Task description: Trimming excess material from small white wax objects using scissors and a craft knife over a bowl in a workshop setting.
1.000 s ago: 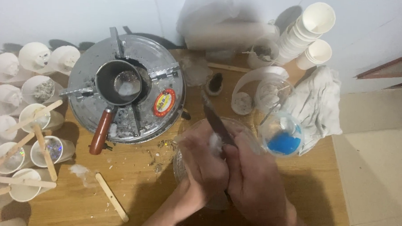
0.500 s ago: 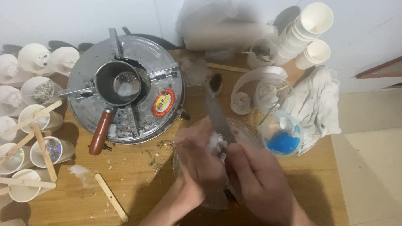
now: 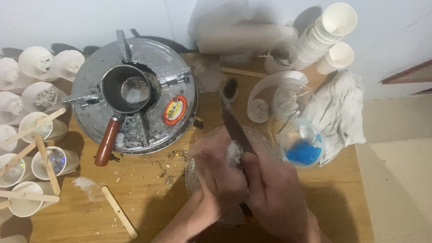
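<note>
My left hand (image 3: 220, 176) grips a white waxy lump (image 3: 233, 153) over a clear bowl (image 3: 197, 173) on the wooden table (image 3: 165, 206). My right hand (image 3: 273, 190) is closed on the handle of a knife (image 3: 235, 128), whose dark blade points up and away, resting against the lump. Both hands sit close together above the bowl and hide most of it.
A round metal stove (image 3: 176, 82) carries a small pot with a red-brown handle (image 3: 107, 141). White paper cups with wooden sticks (image 3: 35, 165) crowd the left edge. Stacked cups (image 3: 326, 34), a white cloth (image 3: 338, 114), a blue-bottomed cup (image 3: 301, 148) and a loose stick (image 3: 119, 211) lie around.
The knife blade has tilted slightly and shifted against the lump as my hands work it. Both hands stay over the bowl.
</note>
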